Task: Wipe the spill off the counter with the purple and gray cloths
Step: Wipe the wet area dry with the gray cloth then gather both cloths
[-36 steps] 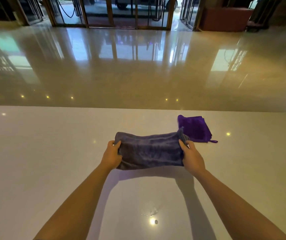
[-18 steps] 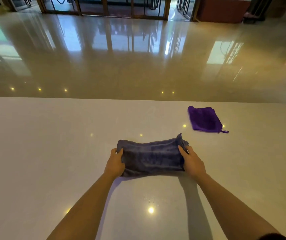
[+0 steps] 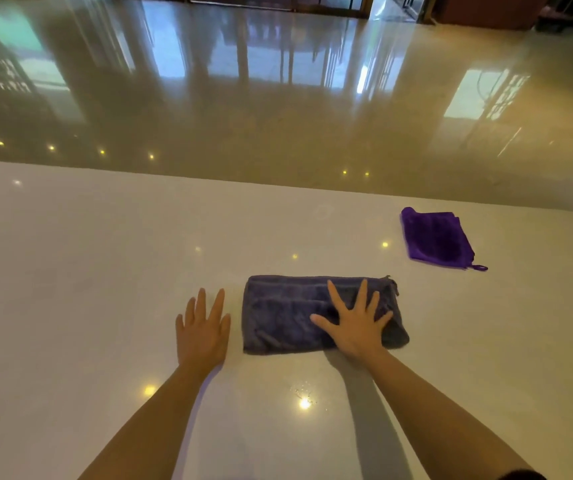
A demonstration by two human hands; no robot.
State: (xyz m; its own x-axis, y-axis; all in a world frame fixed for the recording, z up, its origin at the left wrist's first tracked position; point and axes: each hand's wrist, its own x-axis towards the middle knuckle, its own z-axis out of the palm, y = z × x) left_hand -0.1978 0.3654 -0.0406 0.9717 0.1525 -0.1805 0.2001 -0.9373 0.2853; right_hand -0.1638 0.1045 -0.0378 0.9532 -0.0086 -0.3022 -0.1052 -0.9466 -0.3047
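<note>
A folded gray cloth (image 3: 285, 313) lies flat on the white counter (image 3: 70, 289). My right hand (image 3: 356, 323) rests palm down on its right half, fingers spread, gripping nothing. My left hand (image 3: 203, 327) lies flat on the bare counter just left of the cloth, fingers apart, not touching it. A folded purple cloth (image 3: 436, 240) with a small loop sits farther back on the right, apart from both hands. A few small water droplets (image 3: 304, 393) glisten on the counter nearer to me than the gray cloth.
The counter's far edge (image 3: 278, 183) runs across the view; beyond it lies a glossy floor (image 3: 278, 98). Bright ceiling-light reflections dot the counter surface.
Both hands let go of the gray cloth's ends. The cloth now lies flat, my right hand pressed on top, my left hand moved onto the counter beside it.
</note>
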